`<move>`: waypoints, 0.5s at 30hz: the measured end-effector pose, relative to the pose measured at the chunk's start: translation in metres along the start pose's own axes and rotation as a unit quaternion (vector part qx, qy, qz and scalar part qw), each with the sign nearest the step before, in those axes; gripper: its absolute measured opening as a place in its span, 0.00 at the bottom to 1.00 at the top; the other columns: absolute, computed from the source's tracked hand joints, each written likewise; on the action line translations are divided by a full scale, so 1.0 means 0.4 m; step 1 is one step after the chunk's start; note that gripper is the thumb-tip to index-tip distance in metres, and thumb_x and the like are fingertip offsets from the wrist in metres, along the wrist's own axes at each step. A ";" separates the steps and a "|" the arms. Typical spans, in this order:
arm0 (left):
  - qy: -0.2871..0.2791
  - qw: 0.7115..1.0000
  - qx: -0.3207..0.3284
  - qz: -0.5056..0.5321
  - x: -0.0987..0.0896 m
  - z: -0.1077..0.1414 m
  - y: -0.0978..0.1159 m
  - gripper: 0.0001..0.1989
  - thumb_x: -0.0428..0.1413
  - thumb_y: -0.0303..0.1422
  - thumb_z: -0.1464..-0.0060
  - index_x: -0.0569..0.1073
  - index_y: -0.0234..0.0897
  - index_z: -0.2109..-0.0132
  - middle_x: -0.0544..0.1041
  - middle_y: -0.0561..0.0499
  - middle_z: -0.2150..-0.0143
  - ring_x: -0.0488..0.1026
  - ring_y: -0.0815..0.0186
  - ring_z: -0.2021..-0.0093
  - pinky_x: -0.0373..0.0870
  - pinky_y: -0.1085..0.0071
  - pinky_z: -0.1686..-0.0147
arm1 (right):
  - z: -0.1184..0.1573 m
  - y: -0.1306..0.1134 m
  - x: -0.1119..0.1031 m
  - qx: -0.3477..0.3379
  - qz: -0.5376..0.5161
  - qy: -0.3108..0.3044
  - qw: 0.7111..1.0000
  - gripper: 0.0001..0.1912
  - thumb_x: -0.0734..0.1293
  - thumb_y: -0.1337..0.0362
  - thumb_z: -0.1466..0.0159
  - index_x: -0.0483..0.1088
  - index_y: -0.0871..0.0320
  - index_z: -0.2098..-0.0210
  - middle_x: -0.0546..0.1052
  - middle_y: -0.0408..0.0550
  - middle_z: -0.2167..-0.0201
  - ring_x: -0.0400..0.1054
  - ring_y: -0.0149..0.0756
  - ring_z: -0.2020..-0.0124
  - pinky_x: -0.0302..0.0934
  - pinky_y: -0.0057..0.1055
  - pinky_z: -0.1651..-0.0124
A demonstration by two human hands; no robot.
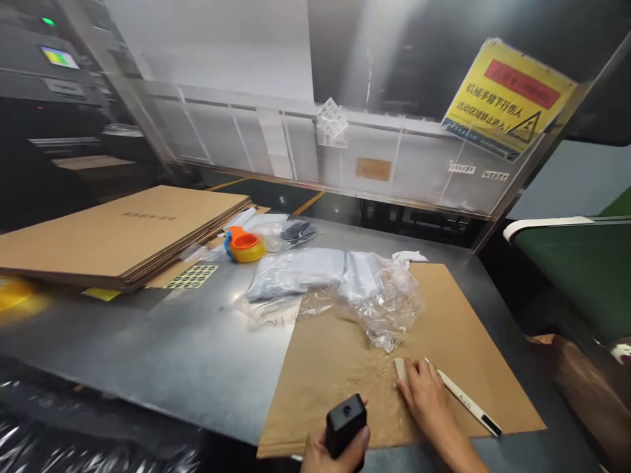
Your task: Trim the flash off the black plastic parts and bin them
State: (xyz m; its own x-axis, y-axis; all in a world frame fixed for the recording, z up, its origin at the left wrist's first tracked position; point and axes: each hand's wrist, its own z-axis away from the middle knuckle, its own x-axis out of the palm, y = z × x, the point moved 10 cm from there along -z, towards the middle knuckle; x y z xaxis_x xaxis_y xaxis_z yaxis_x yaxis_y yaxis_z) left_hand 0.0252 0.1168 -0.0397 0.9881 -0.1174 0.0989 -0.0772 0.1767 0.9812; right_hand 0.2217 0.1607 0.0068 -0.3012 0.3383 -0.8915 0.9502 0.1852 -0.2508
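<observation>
At the lower middle, my left hand (332, 453) is closed around a small black box-shaped device (346, 420) with a round dark spot on its end face; its exact kind is unclear. To its right, my right hand (426, 397) is low over a brown cardboard sheet (473, 328), thumb and fingers closed about a small pale flat piece (399, 369). Beside that hand a slim cream stick (468, 402) with dark lettering and a black end lies on the cardboard. Clear plastic bags (389, 302) with pale grey contents rest across the sheet's far left part.
Flat cardboard boxes (123, 230) are stacked on the left of the metal table (207, 361). An orange and yellow tape dispenser (245, 246) and a sticker sheet (191, 276) sit nearby. A clear panel with a yellow warning sign (510, 98) stands behind; a green conveyor belt (576, 269) is at right.
</observation>
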 end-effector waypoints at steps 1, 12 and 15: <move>0.001 0.999 0.022 -0.026 0.001 0.012 0.016 0.21 0.58 0.46 0.55 0.75 0.38 0.57 0.74 0.48 0.73 0.69 0.63 0.75 0.67 0.66 0.71 | 0.005 0.002 0.010 -0.002 -0.011 -0.015 1.000 0.15 0.57 0.58 0.36 0.71 0.60 0.62 0.71 0.55 0.69 0.65 0.46 0.65 0.63 0.43 0.63; -0.110 0.942 0.201 -0.247 0.063 0.060 0.134 0.10 0.53 0.36 0.51 0.69 0.40 0.77 0.71 0.49 0.79 0.67 0.64 0.77 0.62 0.68 0.74 | 0.072 -0.341 -0.221 -0.286 -0.292 -0.085 0.909 0.26 0.63 0.63 0.40 0.58 0.55 0.42 0.70 0.52 0.63 0.65 0.38 0.63 0.64 0.33 0.64; -0.131 0.941 0.182 -0.254 0.067 0.070 0.118 0.03 0.55 0.31 0.54 0.74 0.41 0.71 0.75 0.50 0.77 0.69 0.63 0.76 0.62 0.68 0.73 | 0.086 -0.343 -0.202 -0.289 -0.265 -0.095 0.915 0.29 0.62 0.67 0.41 0.56 0.56 0.41 0.68 0.52 0.64 0.63 0.37 0.65 0.63 0.33 0.66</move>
State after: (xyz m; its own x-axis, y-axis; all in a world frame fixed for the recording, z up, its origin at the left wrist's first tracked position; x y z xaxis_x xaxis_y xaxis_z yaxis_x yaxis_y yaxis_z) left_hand 0.0443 0.0947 0.0138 0.8467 -0.3414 -0.4080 0.3091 -0.3086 0.8996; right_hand 0.1183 0.0763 0.1003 -0.6356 -0.0959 -0.7661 0.4571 0.7529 -0.4735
